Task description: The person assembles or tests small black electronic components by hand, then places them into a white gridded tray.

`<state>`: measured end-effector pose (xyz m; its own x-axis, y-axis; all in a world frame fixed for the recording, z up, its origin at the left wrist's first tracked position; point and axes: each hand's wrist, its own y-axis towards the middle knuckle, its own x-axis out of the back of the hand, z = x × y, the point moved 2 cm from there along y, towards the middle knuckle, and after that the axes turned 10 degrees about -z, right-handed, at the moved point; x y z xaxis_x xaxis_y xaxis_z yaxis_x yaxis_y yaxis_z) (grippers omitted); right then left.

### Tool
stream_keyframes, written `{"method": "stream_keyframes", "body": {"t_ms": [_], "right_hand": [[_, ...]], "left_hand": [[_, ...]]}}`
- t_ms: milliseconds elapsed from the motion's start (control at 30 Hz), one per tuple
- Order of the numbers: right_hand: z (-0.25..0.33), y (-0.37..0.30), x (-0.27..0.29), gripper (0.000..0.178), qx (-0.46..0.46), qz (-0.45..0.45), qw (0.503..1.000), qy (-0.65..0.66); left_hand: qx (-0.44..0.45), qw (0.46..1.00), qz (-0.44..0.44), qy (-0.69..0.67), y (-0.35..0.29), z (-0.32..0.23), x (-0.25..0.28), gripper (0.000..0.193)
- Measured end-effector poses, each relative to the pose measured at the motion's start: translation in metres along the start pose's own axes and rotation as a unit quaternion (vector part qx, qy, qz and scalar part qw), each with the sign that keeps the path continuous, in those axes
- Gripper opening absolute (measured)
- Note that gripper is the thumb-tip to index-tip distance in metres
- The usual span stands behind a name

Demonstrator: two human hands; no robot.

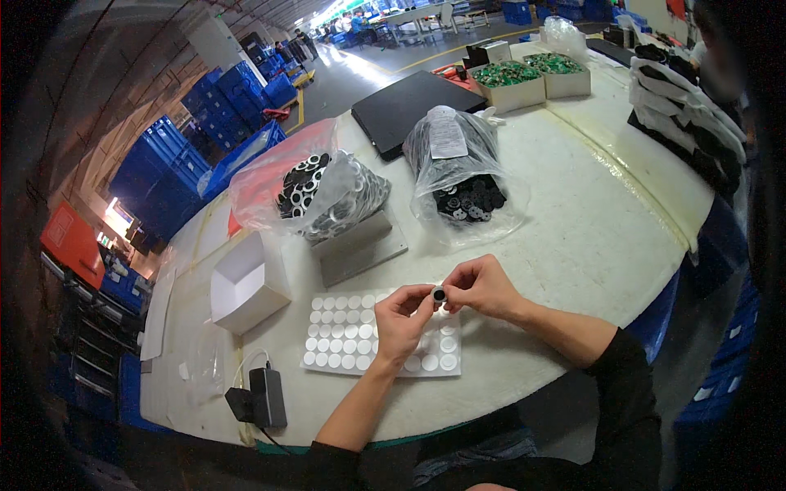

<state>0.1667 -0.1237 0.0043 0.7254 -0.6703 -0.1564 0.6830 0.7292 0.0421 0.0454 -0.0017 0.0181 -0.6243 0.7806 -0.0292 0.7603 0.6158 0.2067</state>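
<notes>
A small dark round part point(439, 295) with a pale rim is up between the 2 hands, over the right part of a sheet point(342, 353) of white discs. The left hand point(399, 321) pinches it by the fingertips from 1 side; the right hand point(485, 288) has thumb and fingers closed in at the other side, gripping or just touching it, I cannot tell which. The sheet lies flat on the pale table point(585, 196). Beyond it stand a grey block point(364, 252) and 2 clear bags, the left bag point(262, 192) with black and white rings, the right bag point(426, 164) with black parts. An open white box point(266, 308) stands left of the block, and a black adapter point(268, 397) near the table's front edge. Farther back are a black case point(413, 108) and 2 boxes of green pieces.
</notes>
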Motion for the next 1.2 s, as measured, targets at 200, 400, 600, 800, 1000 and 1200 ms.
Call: {"method": "stream_keyframes", "body": {"t_ms": [200, 400, 600, 800, 1000, 1200], "right_hand": [[0.009, 0.001, 0.001, 0.014, 0.028, 0.125, 0.972, -0.198], [-0.004, 0.0, -0.006, 0.015, 0.01, -0.018, 1.0, 0.024], [0.007, 0.001, 0.005, 0.02, 0.038, 0.005, 0.992, -0.117], [0.015, 0.005, 0.001, 0.033, 0.175, 0.129, 0.92, -0.325], [0.004, 0.032, 0.028, 0.037, 0.185, -0.102, 0.93, -0.3], [-0.003, 0.067, 0.08, 0.017, 0.269, -0.309, 0.771, -0.489]], "left_hand": [[-0.12, 0.949, 0.164, 0.241, 0.009, -0.006, 0.011, 0.015], [0.023, 1.0, 0.0, -0.019, 0.0, 0.003, 0.001, 0.017], [-0.072, 0.982, 0.087, 0.149, 0.003, -0.012, 0.004, 0.017], [-0.06, 0.972, 0.121, 0.193, -0.005, -0.011, 0.002, 0.016], [0.062, 0.997, 0.04, 0.011, 0.002, 0.004, -0.001, 0.013], [0.094, 0.993, -0.005, -0.074, 0.006, 0.006, 0.011, 0.009]]}}
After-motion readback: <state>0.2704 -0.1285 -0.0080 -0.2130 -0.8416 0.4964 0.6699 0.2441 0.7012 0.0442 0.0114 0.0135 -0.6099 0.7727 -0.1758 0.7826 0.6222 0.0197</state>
